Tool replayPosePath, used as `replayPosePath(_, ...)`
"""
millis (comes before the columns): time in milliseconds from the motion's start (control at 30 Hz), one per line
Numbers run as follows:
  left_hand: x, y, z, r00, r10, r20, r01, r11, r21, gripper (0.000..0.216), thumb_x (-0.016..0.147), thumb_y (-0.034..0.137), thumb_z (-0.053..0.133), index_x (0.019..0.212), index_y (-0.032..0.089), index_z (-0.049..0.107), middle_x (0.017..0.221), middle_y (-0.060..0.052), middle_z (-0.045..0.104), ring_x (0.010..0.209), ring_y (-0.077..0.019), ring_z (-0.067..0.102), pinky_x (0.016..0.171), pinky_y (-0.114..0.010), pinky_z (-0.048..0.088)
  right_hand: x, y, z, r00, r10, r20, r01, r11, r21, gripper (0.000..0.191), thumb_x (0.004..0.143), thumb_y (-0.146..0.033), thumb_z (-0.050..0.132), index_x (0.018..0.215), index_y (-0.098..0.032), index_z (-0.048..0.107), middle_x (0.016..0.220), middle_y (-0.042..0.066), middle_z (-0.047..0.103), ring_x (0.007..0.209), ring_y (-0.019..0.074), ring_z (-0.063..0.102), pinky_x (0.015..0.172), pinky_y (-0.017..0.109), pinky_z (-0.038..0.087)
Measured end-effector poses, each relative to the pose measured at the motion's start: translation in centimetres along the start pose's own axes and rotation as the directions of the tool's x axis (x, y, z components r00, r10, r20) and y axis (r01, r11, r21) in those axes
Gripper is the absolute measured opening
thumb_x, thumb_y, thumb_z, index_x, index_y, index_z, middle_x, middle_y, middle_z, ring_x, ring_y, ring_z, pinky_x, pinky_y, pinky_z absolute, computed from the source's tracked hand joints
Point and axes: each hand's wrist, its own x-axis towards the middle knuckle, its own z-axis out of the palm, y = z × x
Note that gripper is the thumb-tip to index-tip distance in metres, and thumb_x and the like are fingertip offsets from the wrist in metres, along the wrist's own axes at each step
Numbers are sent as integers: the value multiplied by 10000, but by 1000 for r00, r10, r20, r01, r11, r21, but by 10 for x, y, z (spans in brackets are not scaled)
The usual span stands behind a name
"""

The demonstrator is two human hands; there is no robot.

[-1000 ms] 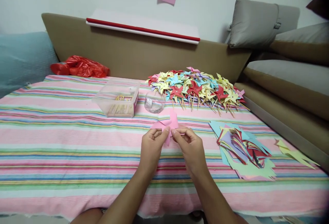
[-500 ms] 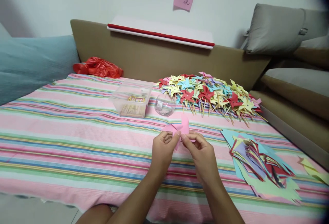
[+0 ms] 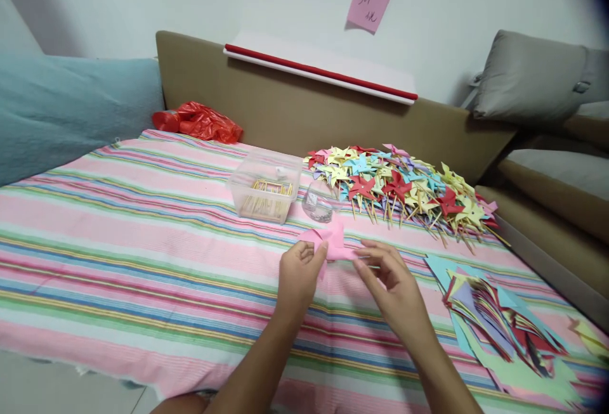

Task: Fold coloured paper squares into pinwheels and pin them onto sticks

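Observation:
My left hand (image 3: pixel 299 271) is closed, thumb and fingers pinching a pink paper pinwheel (image 3: pixel 335 244) near its middle. Some of its blades are folded inward; others stick out upward and to the right. My right hand (image 3: pixel 387 278) is at the tip of the right-hand blade, thumb and fingers apart; whether the fingertips touch the paper is hard to tell. Just beyond the pinwheel is a clear round container (image 3: pixel 320 203) with small metallic bits in it. Left of that, a clear plastic box (image 3: pixel 242 203) holds thin wooden sticks.
A heap of finished pinwheels on sticks (image 3: pixel 397 182) lies at the back right. Loose coloured paper sheets and cut pieces (image 3: pixel 504 325) are at the right. A red plastic bag (image 3: pixel 207 123) is at the back left. Striped cloth (image 3: pixel 143 249) covers the surface; grey cushions (image 3: pixel 530 78) rise at the right.
My right hand has moved off the pinwheel's middle to the right, its fingers spreading. My left hand keeps its pinch. The whole view has shifted and tilted slightly.

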Motion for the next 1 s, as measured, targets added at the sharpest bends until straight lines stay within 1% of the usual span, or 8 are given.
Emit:
replayPosePath(100, 11, 14, -20, 998, 14, -61, -13, 1000, 9, 365, 749, 410, 788, 620, 178, 537, 588, 42, 520, 566, -98, 464, 528, -201, 346, 35, -1, -8, 996, -73, -51, 65, 987, -147, 263, 947, -460, 603, 1031, -232, 705, 1217, 110, 618, 1028, 238, 656, 835, 383, 562)
replayPosePath(167, 18, 23, -33, 995, 27, -97, -24, 999, 24, 340, 741, 408, 803, 651, 174, 573, 610, 35, 552, 587, -104, 484, 543, -200, 357, 70, -1, -8, 995, -86, 46, 97, 935, -341, 308, 984, -449, 506, 1014, -204, 690, 1169, 115, 653, 949, 222, 673, 804, 375, 569)
replayPosePath(267, 24, 32, -49, 988, 40, -152, -31, 998, 59, 315, 738, 412, 821, 705, 166, 627, 655, 16, 598, 632, -115, 513, 575, -198, 386, 129, -2, 5, 976, -34, 215, 132, 876, -463, 203, 953, -315, 564, 959, -180, 716, 1015, 83, 731, 899, 211, 687, 816, 344, 551)
replayPosePath(367, 26, 35, -56, 985, 24, -172, -11, 997, 71, 332, 752, 441, 816, 727, 160, 639, 687, 6, 609, 667, -117, 505, 596, -193, 397, 182, -3, 27, 920, 64, 386, 185, 797, -575, 122, 927, -178, 616, 915, -154, 734, 1000, 80, 748, 936, 205, 679, 880, 342, 524)
replayPosePath(467, 27, 34, -56, 987, 13, -158, 0, 997, 79, 357, 751, 465, 815, 728, 159, 633, 676, 14, 584, 667, -113, 473, 589, -190, 383, 215, -1, 52, 816, 226, 531, 240, 703, -669, 139, 951, -270, 663, 1010, -150, 704, 1085, 58, 715, 986, 207, 674, 906, 398, 546)
replayPosePath(667, 29, 35, -51, 983, -27, -182, 39, 997, 63, 396, 721, 481, 833, 700, 165, 596, 639, 38, 502, 639, -105, 420, 565, -191, 353, 233, 10, 84, 638, 521, 567, 308, 502, -808, 264, 974, -342, 647, 1167, -163, 657, 1193, 78, 668, 1022, 225, 670, 884, 419, 578)
replayPosePath(867, 25, 34, -45, 991, -25, -129, 30, 999, 37, 379, 737, 478, 823, 716, 169, 604, 682, 20, 543, 659, -116, 428, 579, -209, 353, 237, 10, 85, 566, 597, 568, 390, 414, -823, 279, 972, -336, 650, 1188, -159, 649, 1213, 81, 660, 1045, 233, 665, 893, 432, 577)
replayPosePath(1000, 26, 32, -43, 991, -9, -132, 14, 999, 41, 412, 743, 490, 816, 680, 178, 552, 648, 35, 494, 629, -109, 392, 567, -218, 327, 239, 10, 85, 553, 607, 571, 411, 397, -821, 272, 973, -341, 646, 1176, -160, 655, 1209, 78, 663, 1044, 234, 665, 895, 430, 576)
